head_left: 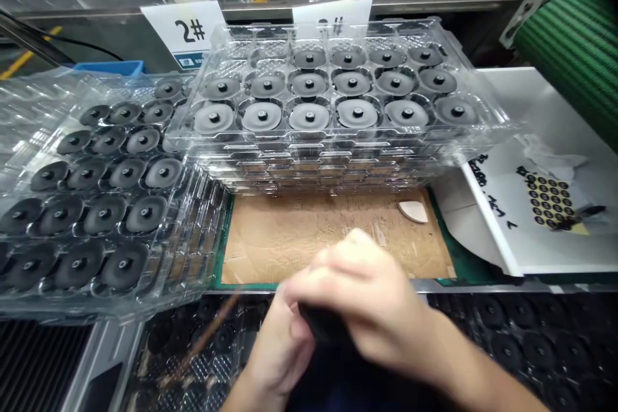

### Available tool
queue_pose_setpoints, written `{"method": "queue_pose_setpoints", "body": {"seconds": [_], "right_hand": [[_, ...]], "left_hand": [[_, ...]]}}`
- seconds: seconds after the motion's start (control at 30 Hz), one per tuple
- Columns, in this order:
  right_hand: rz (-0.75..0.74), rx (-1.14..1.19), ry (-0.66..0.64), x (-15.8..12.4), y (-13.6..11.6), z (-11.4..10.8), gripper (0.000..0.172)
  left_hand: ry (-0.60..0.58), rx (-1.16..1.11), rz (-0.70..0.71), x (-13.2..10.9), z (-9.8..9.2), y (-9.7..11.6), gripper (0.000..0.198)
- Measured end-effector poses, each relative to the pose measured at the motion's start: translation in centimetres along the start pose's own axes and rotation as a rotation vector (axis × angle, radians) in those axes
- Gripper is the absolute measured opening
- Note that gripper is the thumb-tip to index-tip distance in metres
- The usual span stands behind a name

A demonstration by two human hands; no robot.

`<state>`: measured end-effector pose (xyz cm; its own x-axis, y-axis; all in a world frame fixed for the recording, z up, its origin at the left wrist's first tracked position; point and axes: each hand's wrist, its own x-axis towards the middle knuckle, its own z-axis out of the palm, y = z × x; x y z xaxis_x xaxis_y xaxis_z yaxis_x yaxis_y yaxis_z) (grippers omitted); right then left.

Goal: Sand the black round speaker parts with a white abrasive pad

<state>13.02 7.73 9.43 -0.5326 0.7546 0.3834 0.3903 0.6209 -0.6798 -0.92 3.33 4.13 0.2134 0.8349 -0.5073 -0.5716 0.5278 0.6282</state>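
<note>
Black part held in right hand; sign behind reads "2#".

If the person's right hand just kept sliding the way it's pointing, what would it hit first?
Probably the left hand, pressed against the right hand around a small dark object. Past that, likely the clear plastic tray of dark round discs on the left; blur leaves depth uncertain.
</note>
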Motion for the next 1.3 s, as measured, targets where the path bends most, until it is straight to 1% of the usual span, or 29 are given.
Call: {"method": "queue_pose_setpoints", "body": {"seconds": [0.07,0.1,0.17,0.2,0.3,0.37,0.43,0.5,0.53,0.57,0.6,0.67,0.7,0.73,0.8,0.83,0.87,0.93,0.97,1.0,1.1,1.13,1.2,1.27,1.3], "right_hand": [[0.201,-0.014,0.091,-0.7,2.0,-0.4,0.026],[0.304,-0.009,0.131,-1.3,3.1,-0.3,0.025],[0.472,0.031,0.143,-3.4,5.0,0.7,0.023],[0.524,0.049,0.129,-4.7,5.8,1.6,0.023],[0.579,0.065,0.065,-8.9,7.4,4.6,0.021],[0.595,0.070,0.050,-10.7,7.6,5.4,0.019],[0.641,0.065,0.097,-10.8,7.0,4.6,0.020],[0.683,0.050,0.220,-9.2,5.5,2.7,0.023],[0.682,0.040,0.287,-8.0,4.5,1.5,0.024],[0.627,0.036,0.377,-6.7,3.5,0.5,0.023],[0.522,0.024,0.423,-5.5,2.4,-0.4,0.022],[0.266,0.023,0.372,-3.5,0.5,-1.5,0.022],[0.194,0.033,0.295,-2.9,-0.2,-1.7,0.022],[0.164,0.053,0.201,-2.6,-0.6,-1.8,0.022],[0.195,0.080,0.047,-2.4,-0.8,-1.8,0.021],[0.211,0.065,0.030,-2.4,-0.6,-1.6,0.020],[0.210,0.029,0.068,-2.4,-0.4,-1.5,0.020],[0.181,-0.073,0.202,-2.4,0.1,-1.1,0.023],[0.165,-0.100,0.242,-2.4,0.3,-1.0,0.025],[0.147,-0.095,0.244,-2.4,0.4,-0.9,0.026],[0.134,0.038,0.092,-2.9,0.3,-1.1,0.023],[0.138,0.062,0.073,-3.0,0.1,-1.2,0.022],[0.138,0.049,0.097,-3.4,-0.3,-1.4,0.021],[0.120,0.007,0.151,-3.7,-0.8,-1.6,0.021],[0.114,-0.001,0.149,-3.9,-1.0,-1.8,0.021]], "left_hand": [[-0.052,-0.041,-0.018,0.3,0.2,0.2,0.066],[-0.082,-0.077,-0.030,0.4,0.4,0.4,0.067],[-0.116,-0.144,-0.038,0.7,0.6,0.6,0.064],[-0.113,-0.162,-0.035,0.8,0.7,0.7,0.062],[-0.072,-0.169,-0.037,1.2,1.0,0.8,0.058],[-0.060,-0.172,-0.056,1.4,1.2,0.7,0.056],[-0.057,-0.162,-0.070,1.5,1.7,0.5,0.056],[-0.060,-0.143,-0.076,1.6,2.4,0.2,0.058],[-0.064,-0.136,-0.073,1.5,2.7,0.1,0.058],[-0.077,-0.131,-0.068,1.5,3.0,0.0,0.059],[-0.091,-0.130,-0.066,1.5,3.2,-0.1,0.058],[-0.113,-0.120,-0.062,1.5,3.2,-0.2,0.053],[-0.120,-0.114,-0.054,1.5,3.1,-0.2,0.051],[-0.118,-0.110,-0.042,1.5,3.0,-0.1,0.051],[-0.085,-0.105,-0.019,1.6,2.7,-0.1,0.051],[-0.080,-0.104,-0.015,1.6,2.7,-0.2,0.053],[-0.081,-0.106,-0.028,1.6,2.7,-0.3,0.054],[-0.099,-0.104,-0.065,1.4,3.1,-0.6,0.055],[-0.114,-0.103,-0.086,1.3,3.3,-0.7,0.058],[-0.128,-0.099,-0.110,1.2,3.5,-0.8,0.061],[-0.169,-0.077,-0.204,0.8,4.0,-1.2,0.063],[-0.188,-0.078,-0.226,0.8,4.1,-1.3,0.061],[-0.201,-0.104,-0.205,0.9,3.9,-1.3,0.051],[-0.197,-0.145,-0.132,1.1,3.5,-1.0,0.041],[-0.197,-0.160,-0.100,1.1,3.2,-0.8,0.040]]}}
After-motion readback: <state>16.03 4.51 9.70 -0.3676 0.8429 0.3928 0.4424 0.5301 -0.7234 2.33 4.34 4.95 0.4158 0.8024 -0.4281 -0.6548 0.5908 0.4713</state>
